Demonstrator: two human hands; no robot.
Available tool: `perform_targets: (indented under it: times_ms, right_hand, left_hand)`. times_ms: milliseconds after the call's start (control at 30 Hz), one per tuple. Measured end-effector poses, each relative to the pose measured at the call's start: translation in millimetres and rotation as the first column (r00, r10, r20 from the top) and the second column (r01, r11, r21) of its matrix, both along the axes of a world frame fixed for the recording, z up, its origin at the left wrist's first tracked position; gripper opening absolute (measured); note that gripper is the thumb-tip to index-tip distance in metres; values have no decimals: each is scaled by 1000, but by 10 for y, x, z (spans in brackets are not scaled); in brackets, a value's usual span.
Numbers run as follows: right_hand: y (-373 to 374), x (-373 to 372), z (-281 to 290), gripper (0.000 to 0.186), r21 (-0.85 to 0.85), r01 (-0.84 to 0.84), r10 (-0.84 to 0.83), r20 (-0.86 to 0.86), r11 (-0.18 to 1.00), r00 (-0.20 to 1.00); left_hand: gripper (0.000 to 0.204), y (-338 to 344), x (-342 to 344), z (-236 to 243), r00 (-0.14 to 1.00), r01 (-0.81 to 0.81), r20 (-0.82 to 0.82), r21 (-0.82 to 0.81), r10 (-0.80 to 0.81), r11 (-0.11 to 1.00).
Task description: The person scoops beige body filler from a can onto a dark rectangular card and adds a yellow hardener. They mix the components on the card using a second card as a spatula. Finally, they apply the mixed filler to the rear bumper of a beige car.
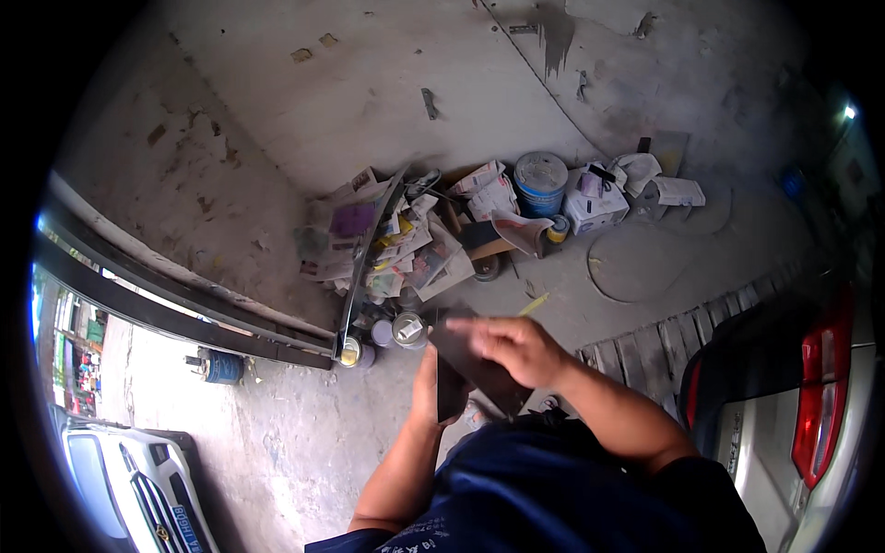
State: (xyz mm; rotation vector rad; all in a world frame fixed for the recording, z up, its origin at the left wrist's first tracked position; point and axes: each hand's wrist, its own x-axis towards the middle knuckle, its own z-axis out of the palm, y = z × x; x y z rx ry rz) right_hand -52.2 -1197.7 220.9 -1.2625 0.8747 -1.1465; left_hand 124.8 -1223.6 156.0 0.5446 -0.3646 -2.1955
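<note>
In front of my body, my left hand point(425, 387) holds a dark flat rectangular piece point(451, 391) upright, its fingers mostly hidden behind it. My right hand point(518, 349) grips a second dark flat rectangular piece point(493, 380), which slants across the first. The fingers of that hand reach over its face and are slightly blurred. At their upper ends the two pieces overlap or touch. What they are made of cannot be made out. Just beyond the hands, an open can point(408, 329) stands on the floor.
Ahead by the wall lie newspapers point(441, 263), a blue bucket point(540, 184) and a white box point(595, 210). Smaller cans point(353, 352) stand beside a long dark strip point(367, 249). A white vehicle point(152, 488) is at left; a car with a red tail light point(820, 396) is close on the right.
</note>
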Motion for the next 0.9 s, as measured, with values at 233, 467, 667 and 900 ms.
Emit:
perform_targets:
  times_ms: [233,467,667,900]
  right_hand:
    - [377,272,-187,31,-23,-129,128,-43,991,991]
    - [-263,-233,256,35,-95,319,-310,100,943,945]
    - [322,-176,-15,30,-258,7,-134,-479,966,867]
    - [198,-129,-146,30,-209,109,-190,-421,972,887]
  left_hand:
    - [46,-185,-28,254,992,70,104,-45,-65,997]
    - [59,-53,-50,424,953,172,-227,-132,-199,976]
    - [68,-131,-1,382,975,-19,-222,-172,-20,985]
    - [67,-11,-38,270,989,97,131,-219,-70,971]
